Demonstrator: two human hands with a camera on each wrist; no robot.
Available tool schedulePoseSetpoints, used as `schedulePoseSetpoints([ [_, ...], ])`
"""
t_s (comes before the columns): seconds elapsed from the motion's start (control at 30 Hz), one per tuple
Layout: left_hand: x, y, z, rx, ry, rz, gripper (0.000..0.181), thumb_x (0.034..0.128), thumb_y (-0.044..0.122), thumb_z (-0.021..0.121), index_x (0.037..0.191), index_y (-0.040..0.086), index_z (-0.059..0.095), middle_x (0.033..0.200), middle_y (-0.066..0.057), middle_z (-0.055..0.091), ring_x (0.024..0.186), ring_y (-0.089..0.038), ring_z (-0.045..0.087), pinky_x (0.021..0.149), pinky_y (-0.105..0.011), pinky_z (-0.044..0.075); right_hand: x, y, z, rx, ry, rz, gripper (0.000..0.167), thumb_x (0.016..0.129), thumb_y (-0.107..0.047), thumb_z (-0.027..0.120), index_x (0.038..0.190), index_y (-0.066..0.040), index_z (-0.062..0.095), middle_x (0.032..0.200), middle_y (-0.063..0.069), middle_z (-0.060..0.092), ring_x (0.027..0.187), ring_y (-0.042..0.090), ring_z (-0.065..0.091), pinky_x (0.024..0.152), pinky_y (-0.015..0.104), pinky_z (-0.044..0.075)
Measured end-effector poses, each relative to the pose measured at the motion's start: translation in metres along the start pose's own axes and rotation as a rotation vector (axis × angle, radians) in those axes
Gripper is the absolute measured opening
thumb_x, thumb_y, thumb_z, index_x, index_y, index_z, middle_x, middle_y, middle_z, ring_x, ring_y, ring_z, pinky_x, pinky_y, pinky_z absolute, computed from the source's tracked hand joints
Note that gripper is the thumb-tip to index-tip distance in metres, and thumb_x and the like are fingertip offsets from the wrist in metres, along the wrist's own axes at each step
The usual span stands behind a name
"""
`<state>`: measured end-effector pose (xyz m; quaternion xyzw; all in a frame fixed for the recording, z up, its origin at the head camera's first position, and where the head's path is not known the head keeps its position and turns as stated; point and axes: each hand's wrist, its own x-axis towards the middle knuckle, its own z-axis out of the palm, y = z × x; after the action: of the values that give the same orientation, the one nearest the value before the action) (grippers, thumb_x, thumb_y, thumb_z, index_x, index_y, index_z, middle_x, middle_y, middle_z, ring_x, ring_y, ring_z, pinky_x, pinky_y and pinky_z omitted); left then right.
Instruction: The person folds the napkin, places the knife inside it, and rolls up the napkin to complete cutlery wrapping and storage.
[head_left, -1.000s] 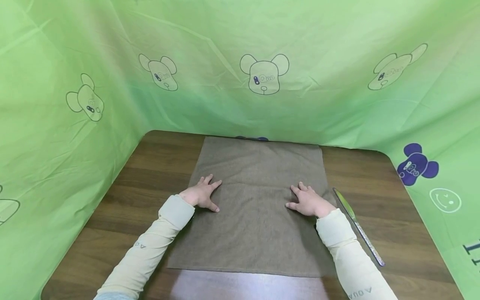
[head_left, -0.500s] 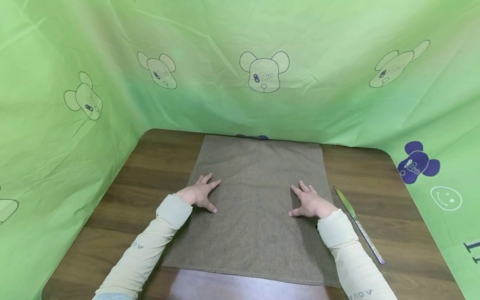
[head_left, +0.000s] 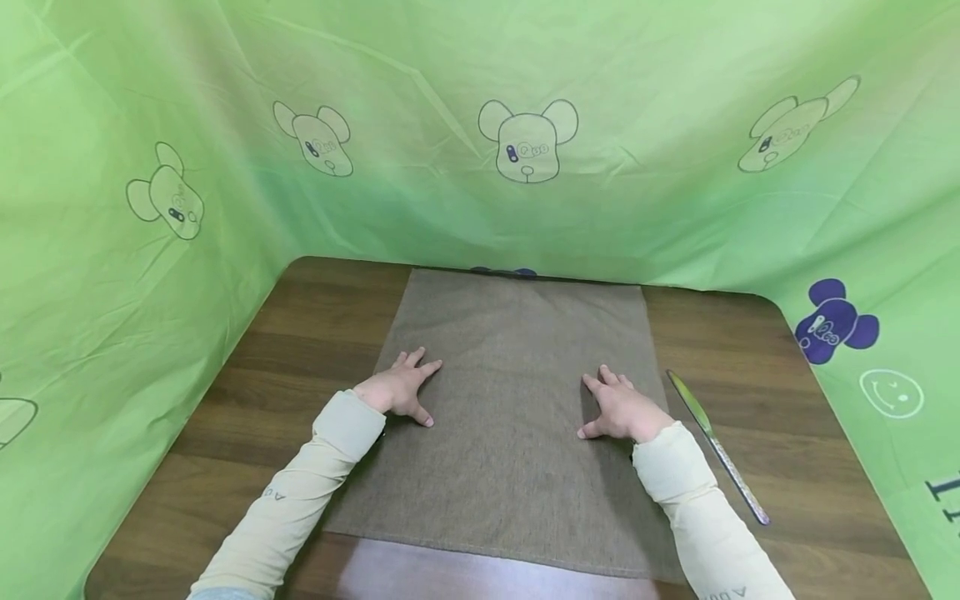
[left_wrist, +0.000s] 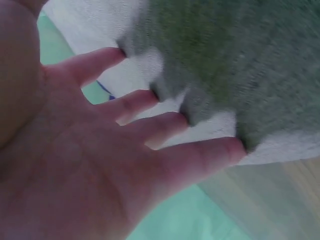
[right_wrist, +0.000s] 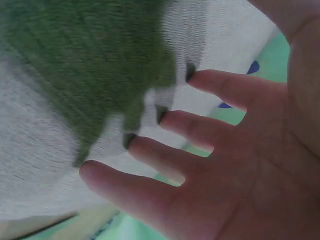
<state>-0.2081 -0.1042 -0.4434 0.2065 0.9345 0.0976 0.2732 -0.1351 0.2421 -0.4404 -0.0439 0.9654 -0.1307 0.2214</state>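
Observation:
A grey-brown cloth [head_left: 510, 467] lies spread on the wooden table, with faint creases across its middle. My left hand [head_left: 401, 388] rests on its left edge, fingers spread. On the right part of the cloth is my right hand [head_left: 619, 407], its fingers apart as well. In the left wrist view the fingertips [left_wrist: 235, 145] touch the cloth [left_wrist: 280, 65] while the palm stays raised. The right wrist view likewise has straight fingertips [right_wrist: 92, 172] on the cloth [right_wrist: 40, 150]. Neither hand grips anything.
To the right of the cloth lies a table knife [head_left: 716, 446] with a patterned handle, close to my right sleeve. The wooden table [head_left: 300, 358] has rounded back corners. Green curtains [head_left: 525, 225] with bear prints enclose it at the back and both sides.
The cloth's near edge has shifted towards me, mostly at the right corner, and its creases look flatter. Both hands have hardly moved; my right hand sits slightly nearer to me.

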Motion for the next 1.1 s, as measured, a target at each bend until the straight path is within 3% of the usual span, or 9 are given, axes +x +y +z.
schedulePoseSetpoints([
  [0.13,-0.004,0.003,0.002,0.011,-0.005,0.007,0.095,0.0743,0.031,0.083,0.152,0.013,0.03,0.161,-0.021,0.01,0.146,-0.048,0.01,0.105,-0.069,0.029,-0.004,-0.005,0.0,-0.011,0.014,0.023,0.093,0.073,-0.03,0.084,0.145,0.004,0.036,0.152,0.038,0.018,0.133,0.063,0.023,0.099,0.07,0.033],
  [0.53,-0.009,-0.003,0.008,-0.046,-0.052,0.011,0.106,0.071,0.032,0.086,0.154,0.016,0.023,0.162,-0.018,0.001,0.147,-0.048,0.001,0.106,-0.067,0.03,-0.011,-0.005,0.0,0.008,-0.061,0.054,0.106,0.065,-0.032,0.089,0.146,0.004,0.031,0.151,0.041,0.013,0.132,0.066,0.019,0.097,0.073,0.032],
  [0.83,-0.007,-0.004,0.007,-0.041,-0.037,0.01,0.109,0.068,0.033,0.088,0.155,0.017,0.023,0.162,-0.018,0.0,0.147,-0.049,0.0,0.104,-0.068,0.031,-0.009,-0.002,0.0,0.015,-0.078,0.055,0.114,0.062,-0.032,0.091,0.149,0.003,0.026,0.152,0.04,0.008,0.134,0.066,0.012,0.098,0.074,0.03],
  [1.1,-0.009,-0.004,0.008,-0.043,-0.032,-0.005,0.111,0.0662,0.033,0.089,0.154,0.018,0.023,0.162,-0.017,0.001,0.147,-0.048,0.0,0.103,-0.075,0.023,-0.009,-0.002,0.002,0.027,-0.095,0.049,0.116,0.062,-0.031,0.091,0.15,0.003,0.022,0.153,0.04,0.004,0.135,0.066,0.007,0.1,0.074,0.027],
])
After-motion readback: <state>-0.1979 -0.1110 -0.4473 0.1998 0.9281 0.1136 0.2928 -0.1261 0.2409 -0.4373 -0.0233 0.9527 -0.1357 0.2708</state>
